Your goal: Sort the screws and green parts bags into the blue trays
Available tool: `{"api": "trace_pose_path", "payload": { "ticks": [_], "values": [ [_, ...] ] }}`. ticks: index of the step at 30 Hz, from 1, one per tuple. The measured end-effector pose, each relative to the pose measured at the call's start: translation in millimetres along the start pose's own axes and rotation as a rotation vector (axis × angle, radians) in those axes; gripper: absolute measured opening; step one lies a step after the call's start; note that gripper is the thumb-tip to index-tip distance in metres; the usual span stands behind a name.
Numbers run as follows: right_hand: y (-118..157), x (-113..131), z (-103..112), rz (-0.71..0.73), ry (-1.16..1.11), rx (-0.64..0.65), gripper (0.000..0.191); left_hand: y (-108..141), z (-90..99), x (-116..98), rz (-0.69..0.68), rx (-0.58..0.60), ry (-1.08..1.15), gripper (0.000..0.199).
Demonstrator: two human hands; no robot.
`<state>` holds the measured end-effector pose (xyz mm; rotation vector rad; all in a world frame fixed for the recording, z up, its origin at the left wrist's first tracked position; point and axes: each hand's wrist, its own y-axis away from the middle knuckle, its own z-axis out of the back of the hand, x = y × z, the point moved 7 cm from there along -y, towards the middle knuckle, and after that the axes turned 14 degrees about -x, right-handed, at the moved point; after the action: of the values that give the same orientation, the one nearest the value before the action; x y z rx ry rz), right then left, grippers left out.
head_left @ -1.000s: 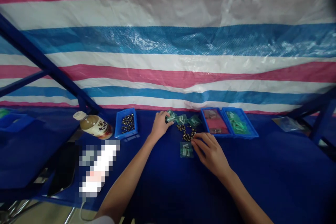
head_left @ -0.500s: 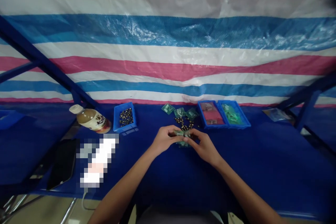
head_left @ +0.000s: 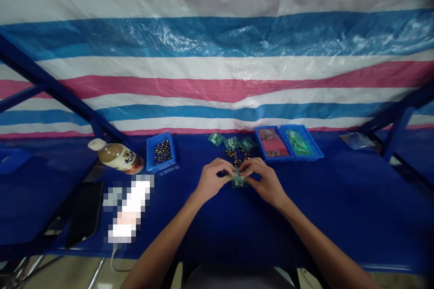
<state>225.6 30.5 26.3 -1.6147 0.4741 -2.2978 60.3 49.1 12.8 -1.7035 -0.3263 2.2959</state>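
Observation:
Both hands meet over the blue table [head_left: 210,230], around a small clear green plastic bag [head_left: 239,182]. My left hand [head_left: 214,178] is closed, thumb and forefinger pinching the bag's upper left edge. My right hand [head_left: 265,182] is closed too, its fingertips curled at the upper right edge of the same bag. Just beyond the fingertips lies a loose heap of small brass-and-dark metal fittings [head_left: 231,153], partly covered by the hands. Several flat green bags [head_left: 232,143] lie in a row behind the heap; what they contain is too small to make out.
A blue bin of metal fittings [head_left: 172,149] stands left. Two adjoining blue trays hold pink bags [head_left: 273,142] and green bags [head_left: 299,142] at right. A drink bottle [head_left: 118,157], a dark tablet-like device [head_left: 84,214] and a blurred-out white item [head_left: 132,207] lie left. Striped sheeting [head_left: 217,70] hangs behind.
My fingertips have drawn slightly closer together at the bag's top edge, and more of the bag shows below them. The view has shifted slightly.

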Motion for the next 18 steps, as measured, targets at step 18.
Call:
{"api": "trace_pose_path", "payload": {
  "ticks": [18],
  "values": [
    [-9.5, 1.1, 8.4, -0.058, 0.04, 0.021, 0.012, 4.8, -15.2, 22.0, 0.219, 0.083, -0.001, 0.019]
  ]
}}
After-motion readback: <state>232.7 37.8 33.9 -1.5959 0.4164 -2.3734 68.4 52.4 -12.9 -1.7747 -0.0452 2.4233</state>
